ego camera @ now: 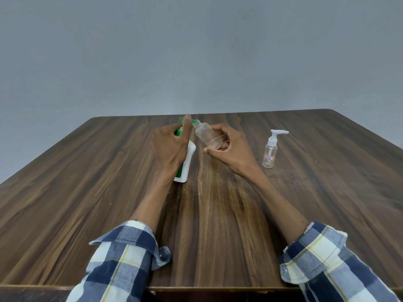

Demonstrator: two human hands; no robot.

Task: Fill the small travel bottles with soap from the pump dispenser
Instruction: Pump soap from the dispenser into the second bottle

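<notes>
- The white plastic pump dispenser with a green pump head and green label [189, 159] is stood on the dark wood-grain table [218, 214], near its middle.
- The dispenser is gripped around its neck by the left hand [169, 149], and the index finger is laid over the green nozzle as if to press it.
- The small clear plastic travel bottle with an open threaded neck [206, 136] is grasped by the right hand [229, 147], fingers curled round its base; it is tilted so that the mouth is brought right up to the spout.
- No soap can be made out inside this bottle; filling is judged to be only starting.
- For a clean fill, the bottle mouth should be kept directly under the spout tip and the pump pressed slowly, since the neck is narrow and thick soap is likely to string or drip onto the table.
- The dispenser base should be held down firmly, as a tall, slim body is apt to tip under a sideways push.
- The clear bottle looks smooth, thin-walled and cylindrical; a light squeeze is advised.
- A second clear travel bottle with a white pump cap and a small red-edged label [270, 152] is stood upright well to the right, untouched and apparently empty.
</notes>
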